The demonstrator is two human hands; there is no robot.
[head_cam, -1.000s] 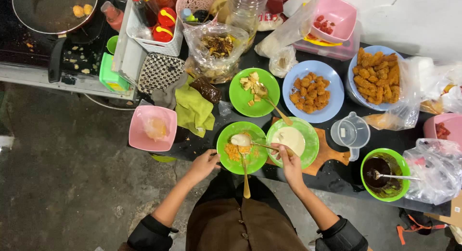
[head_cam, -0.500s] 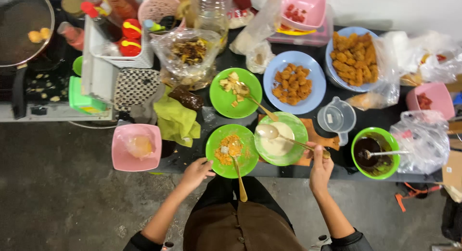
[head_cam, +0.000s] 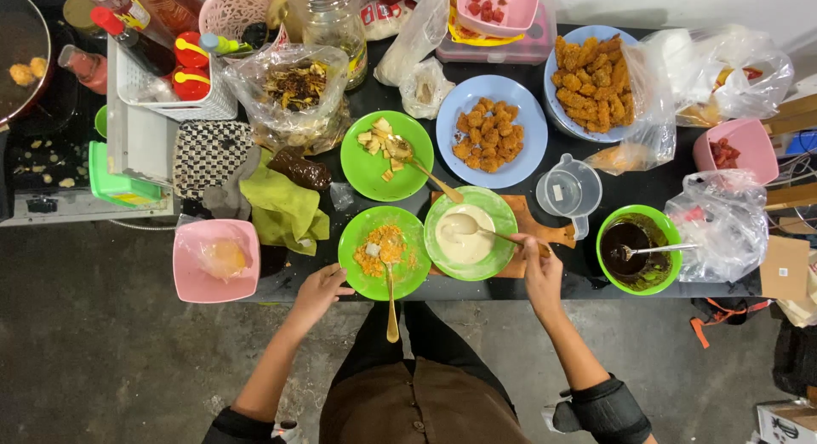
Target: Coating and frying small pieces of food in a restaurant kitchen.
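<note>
Green plates crowd the near edge of the black worktop (head_cam: 596, 278). Left hand (head_cam: 319, 293) rests at the crumb plate (head_cam: 385, 253), fingers loosely curled, holding nothing. Right hand (head_cam: 542, 270) has its fingers closed on the spoon (head_cam: 477, 230) lying in the batter bowl (head_cam: 471, 233). One piece sits in the crumbs, so coating looks midway. Farther off, raw strips (head_cam: 383, 142) wait on a third green plate (head_cam: 386, 167); two blue plates (head_cam: 492, 131) already carry coated pieces. Sauce bowl (head_cam: 638, 248) stands right; four green dishes in all.
</note>
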